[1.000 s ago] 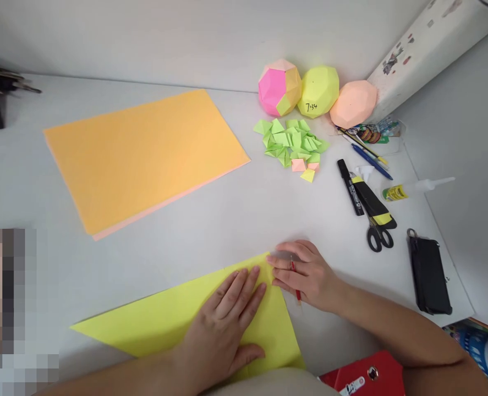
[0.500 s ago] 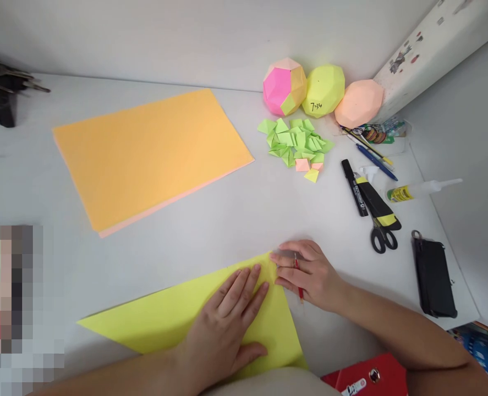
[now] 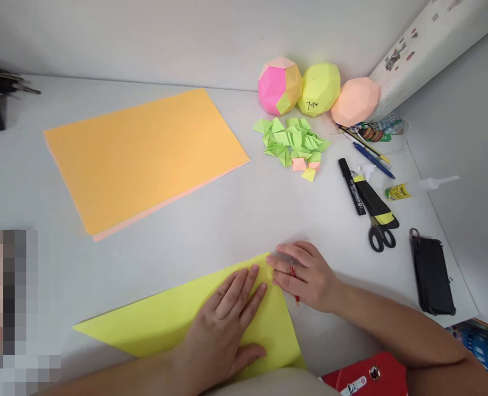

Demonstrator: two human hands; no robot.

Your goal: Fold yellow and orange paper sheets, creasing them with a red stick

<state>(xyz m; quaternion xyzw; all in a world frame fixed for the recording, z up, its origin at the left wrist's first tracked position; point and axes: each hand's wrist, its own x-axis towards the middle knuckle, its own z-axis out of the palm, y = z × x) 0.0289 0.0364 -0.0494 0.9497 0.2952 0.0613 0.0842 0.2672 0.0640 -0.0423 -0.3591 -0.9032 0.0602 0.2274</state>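
Your left hand [image 3: 227, 324] lies flat, thumb out wide, on the yellow paper [image 3: 161, 308], maybe so it won't slip. Just beside, your right hand [image 3: 305, 275] tucks a red stick [image 3: 292, 269] between bent fingers at the paper's top corner. Past both, orange paper [image 3: 144, 159] lies well apart.

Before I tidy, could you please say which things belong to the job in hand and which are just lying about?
In use: yellow paper under left hand, red tool in right hand.
Seemingly lying about: scissors, marker, glue bottle, black pouch.
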